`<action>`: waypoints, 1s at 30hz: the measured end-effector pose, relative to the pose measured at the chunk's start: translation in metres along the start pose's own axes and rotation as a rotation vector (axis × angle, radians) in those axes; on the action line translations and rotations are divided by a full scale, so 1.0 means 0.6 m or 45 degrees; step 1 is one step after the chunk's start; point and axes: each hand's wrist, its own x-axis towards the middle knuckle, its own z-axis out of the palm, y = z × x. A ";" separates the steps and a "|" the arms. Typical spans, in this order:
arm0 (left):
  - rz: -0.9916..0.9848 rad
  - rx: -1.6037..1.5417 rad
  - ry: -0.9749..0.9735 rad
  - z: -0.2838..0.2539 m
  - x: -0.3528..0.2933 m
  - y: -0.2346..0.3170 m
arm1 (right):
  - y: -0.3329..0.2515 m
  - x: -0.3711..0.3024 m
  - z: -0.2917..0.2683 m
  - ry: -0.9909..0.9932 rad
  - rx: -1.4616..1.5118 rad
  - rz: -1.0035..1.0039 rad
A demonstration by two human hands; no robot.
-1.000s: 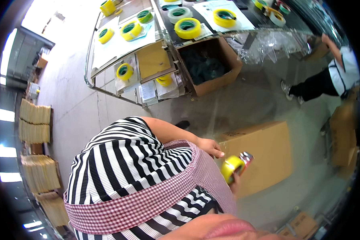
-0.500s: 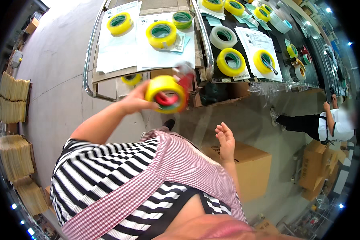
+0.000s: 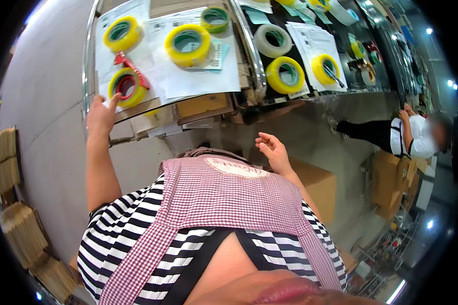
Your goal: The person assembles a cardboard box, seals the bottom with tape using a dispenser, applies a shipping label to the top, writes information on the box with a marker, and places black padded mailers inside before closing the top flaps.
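At the near left edge of the left table, a red tape dispenser (image 3: pixel 134 71) with a yellow tape roll (image 3: pixel 137 97) lies on the papers. My left hand (image 3: pixel 101 119) is right beside it. One fingertip touches the roll's near left rim, and the fingers are spread rather than wrapped round it. In front of my apron hangs my right hand (image 3: pixel 274 152), empty, its fingers loosely bent and apart. Beyond the dispenser are a yellow tape roll (image 3: pixel 135 31), a larger yellow roll (image 3: pixel 204 47) and a green-yellow roll (image 3: pixel 224 24), all on white sheets (image 3: pixel 208 81).
A metal rail (image 3: pixel 88 56) borders the left table. On the dark table to the right stand several tape rolls, among them a clear roll (image 3: pixel 261 41), and papers (image 3: pixel 310 38). A cardboard box (image 3: pixel 315 190) stands beside my right arm. Another person (image 3: pixel 417 134) is at the far right.
My left hand has carried the dispenser forward and left onto the table papers, and its grip has loosened. My right hand has shifted slightly left and up in the picture.
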 end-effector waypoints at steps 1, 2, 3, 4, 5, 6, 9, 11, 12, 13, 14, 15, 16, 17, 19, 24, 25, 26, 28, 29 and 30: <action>0.036 -0.017 0.064 0.001 -0.003 0.005 | -0.008 0.000 -0.011 0.031 0.015 0.006; 0.071 -0.029 0.136 -0.004 -0.006 0.013 | -0.004 0.002 -0.028 0.064 0.014 -0.034; 0.105 -0.044 0.208 -0.011 -0.009 0.028 | -0.006 0.006 -0.050 0.132 0.019 -0.070; 0.089 -0.087 0.119 -0.040 -0.019 0.058 | -0.008 0.011 -0.070 0.194 0.035 -0.096; 0.075 -0.142 0.024 -0.071 -0.033 0.109 | -0.014 0.017 -0.097 0.265 0.039 -0.122; 0.053 -0.188 -0.059 -0.088 -0.045 0.152 | -0.025 0.028 -0.126 0.389 0.093 -0.147; 0.557 -0.375 0.122 -0.058 -0.066 0.234 | -0.080 0.081 -0.239 0.736 0.167 -0.375; 0.593 -0.409 -0.032 -0.045 -0.101 0.323 | -0.114 0.127 -0.322 0.908 0.251 -0.556; 0.639 -0.421 -0.093 -0.037 -0.113 0.358 | -0.131 0.152 -0.354 0.922 0.286 -0.591; 0.680 -0.430 -0.151 -0.030 -0.125 0.388 | -0.147 0.171 -0.370 0.946 0.179 -0.601; 0.695 -0.427 -0.205 -0.026 -0.136 0.413 | -0.170 0.198 -0.376 0.949 0.077 -0.615; 0.708 -0.426 -0.260 -0.023 -0.147 0.435 | -0.188 0.215 -0.382 0.951 -0.026 -0.628; 0.719 -0.425 -0.317 -0.021 -0.158 0.455 | -0.205 0.223 -0.388 0.949 -0.076 -0.562; 0.744 -0.405 -0.328 -0.016 -0.170 0.471 | -0.225 0.236 -0.397 0.937 -0.132 -0.509; 0.798 -0.366 -0.366 -0.010 -0.192 0.496 | -0.238 0.265 -0.418 0.879 -0.146 -0.452; 0.839 -0.367 -0.387 0.005 -0.219 0.539 | -0.235 0.323 -0.497 0.794 -0.186 -0.568; 0.835 -0.356 -0.406 0.001 -0.224 0.549 | -0.233 0.324 -0.506 0.782 -0.218 -0.592; 0.823 -0.346 -0.417 0.000 -0.229 0.556 | -0.250 0.318 -0.501 0.836 -0.277 -0.621; 0.816 -0.353 -0.460 0.002 -0.241 0.576 | -0.268 0.297 -0.530 0.932 -0.323 -0.638; 0.808 -0.355 -0.478 0.002 -0.245 0.584 | -0.283 0.280 -0.533 0.922 -0.131 -0.606; 0.815 -0.358 -0.491 0.004 -0.249 0.589 | -0.290 0.265 -0.533 0.982 0.016 -0.592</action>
